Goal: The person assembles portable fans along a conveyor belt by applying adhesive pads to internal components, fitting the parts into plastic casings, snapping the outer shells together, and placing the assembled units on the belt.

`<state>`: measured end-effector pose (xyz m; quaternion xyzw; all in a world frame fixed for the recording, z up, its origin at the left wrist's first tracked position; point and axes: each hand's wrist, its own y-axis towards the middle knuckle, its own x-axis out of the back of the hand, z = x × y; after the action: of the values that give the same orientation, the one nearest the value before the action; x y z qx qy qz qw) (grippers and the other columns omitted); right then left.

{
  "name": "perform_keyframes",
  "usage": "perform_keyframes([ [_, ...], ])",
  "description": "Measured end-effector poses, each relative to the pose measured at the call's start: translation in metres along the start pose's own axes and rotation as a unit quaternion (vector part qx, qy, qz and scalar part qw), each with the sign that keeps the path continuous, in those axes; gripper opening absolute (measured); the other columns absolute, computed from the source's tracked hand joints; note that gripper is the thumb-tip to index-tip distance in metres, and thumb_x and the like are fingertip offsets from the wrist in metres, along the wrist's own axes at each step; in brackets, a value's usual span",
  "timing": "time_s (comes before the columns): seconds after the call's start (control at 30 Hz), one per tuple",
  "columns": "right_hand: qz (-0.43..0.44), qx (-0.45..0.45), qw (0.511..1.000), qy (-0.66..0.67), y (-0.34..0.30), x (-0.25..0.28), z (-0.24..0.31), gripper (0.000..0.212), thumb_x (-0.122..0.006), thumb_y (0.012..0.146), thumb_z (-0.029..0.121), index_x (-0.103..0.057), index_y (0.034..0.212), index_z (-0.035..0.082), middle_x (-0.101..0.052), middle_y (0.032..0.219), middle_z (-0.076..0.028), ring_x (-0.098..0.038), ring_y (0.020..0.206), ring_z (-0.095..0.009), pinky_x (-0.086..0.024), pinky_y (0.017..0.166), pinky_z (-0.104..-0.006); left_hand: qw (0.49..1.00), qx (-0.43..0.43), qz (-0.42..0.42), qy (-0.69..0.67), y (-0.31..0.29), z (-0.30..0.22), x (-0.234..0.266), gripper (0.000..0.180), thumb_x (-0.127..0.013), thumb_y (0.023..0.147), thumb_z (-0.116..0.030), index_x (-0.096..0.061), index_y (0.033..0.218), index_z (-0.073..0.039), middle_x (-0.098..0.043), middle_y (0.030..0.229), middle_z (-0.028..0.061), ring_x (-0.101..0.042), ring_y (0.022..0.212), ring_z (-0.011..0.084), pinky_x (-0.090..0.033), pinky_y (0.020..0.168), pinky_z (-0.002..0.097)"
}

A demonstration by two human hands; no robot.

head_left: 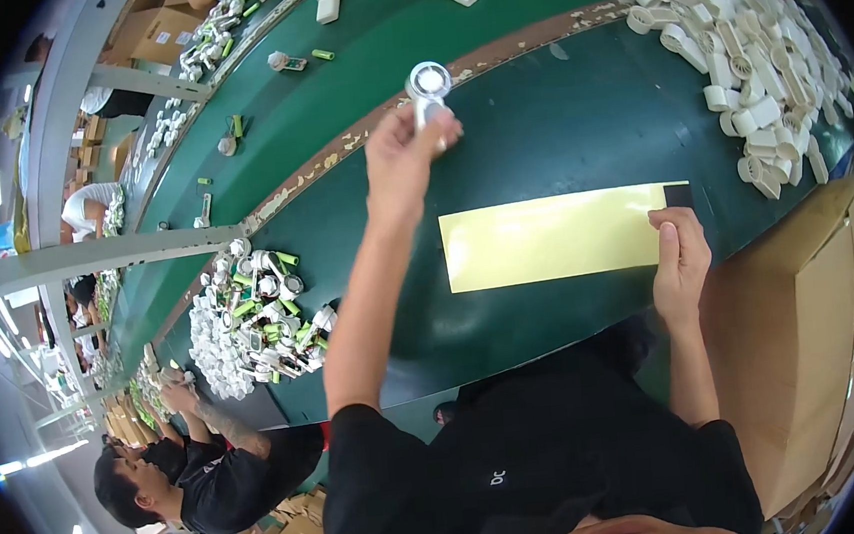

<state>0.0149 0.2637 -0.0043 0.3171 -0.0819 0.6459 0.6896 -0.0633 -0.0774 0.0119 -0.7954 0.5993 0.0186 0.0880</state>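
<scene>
My left hand (407, 146) is raised over the green bench and closed around a small white handheld fan (430, 84) with a round, ringed head. In front of me a long glossy yellow sheet (550, 239) lies on the bench, with a black square (678, 196) at its right end. The curled fingers of my right hand (680, 252) pinch the sheet's edge just below that square. To the right is a heap of white plastic casings (748, 71). On the left lies a pile of white parts with green cylinders (276, 319), beside small white caps (218, 349).
Beyond a chipped brown rail (337, 139) runs a green conveyor (370, 56) carrying scattered casings and parts. A large cardboard box (785, 359) stands at my right. Another person (233, 483) works farther left. A metal frame bar (96, 265) crosses the left side.
</scene>
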Motion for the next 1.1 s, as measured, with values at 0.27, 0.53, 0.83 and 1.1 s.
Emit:
perform_keyframes([
  [0.27, 0.024, 0.012, 0.999, -0.025, 0.009, -0.009, 0.016, 0.015, -0.058, 0.101, 0.009, -0.069, 0.100, -0.001, -0.069, 0.098, -0.015, -0.064, 0.094, -0.031, -0.049, 0.088, -0.0386, 0.993, -0.105, -0.042, 0.024, 0.102, -0.008, 0.038, 0.039, -0.081, 0.090, -0.013, -0.067, 0.120, 0.008, -0.070, 0.100, 0.0086, -0.068, 0.087, 0.0133, -0.054, 0.078, 0.0267],
  [0.53, 0.038, 0.027, 0.998, -0.029, 0.022, -0.028, 0.018, 0.011, -0.061, 0.099, 0.007, -0.069, 0.100, 0.000, -0.070, 0.099, -0.014, -0.064, 0.098, -0.030, -0.049, 0.089, -0.0387, 0.986, -0.080, 0.056, -0.135, 0.077, -0.028, 0.018, 0.043, -0.077, 0.095, -0.011, -0.060, 0.130, 0.006, -0.071, 0.110, 0.0126, -0.074, 0.102, 0.0229, -0.060, 0.086, 0.0284],
  [0.83, 0.056, 0.024, 0.998, -0.029, 0.029, -0.042, 0.015, 0.008, -0.063, 0.098, 0.005, -0.068, 0.098, 0.000, -0.070, 0.098, -0.014, -0.064, 0.096, -0.030, -0.050, 0.087, -0.0384, 0.985, -0.170, -0.031, 0.024, 0.103, -0.007, 0.022, 0.037, -0.078, 0.094, -0.011, -0.065, 0.123, 0.007, -0.073, 0.107, 0.0114, -0.073, 0.091, 0.0193, -0.056, 0.080, 0.0249],
  [1.1, 0.109, 0.085, 0.990, -0.016, 0.037, -0.064, 0.046, 0.005, -0.063, 0.095, -0.001, -0.068, 0.097, -0.002, -0.069, 0.093, -0.015, -0.066, 0.093, -0.032, -0.052, 0.094, -0.0421, 0.785, -0.105, -0.239, 0.561, 0.232, 0.018, 0.016, 0.058, -0.075, 0.079, -0.054, -0.071, 0.107, -0.003, -0.069, 0.115, 0.0177, -0.063, 0.110, 0.0328, -0.050, 0.090, 0.0452],
])
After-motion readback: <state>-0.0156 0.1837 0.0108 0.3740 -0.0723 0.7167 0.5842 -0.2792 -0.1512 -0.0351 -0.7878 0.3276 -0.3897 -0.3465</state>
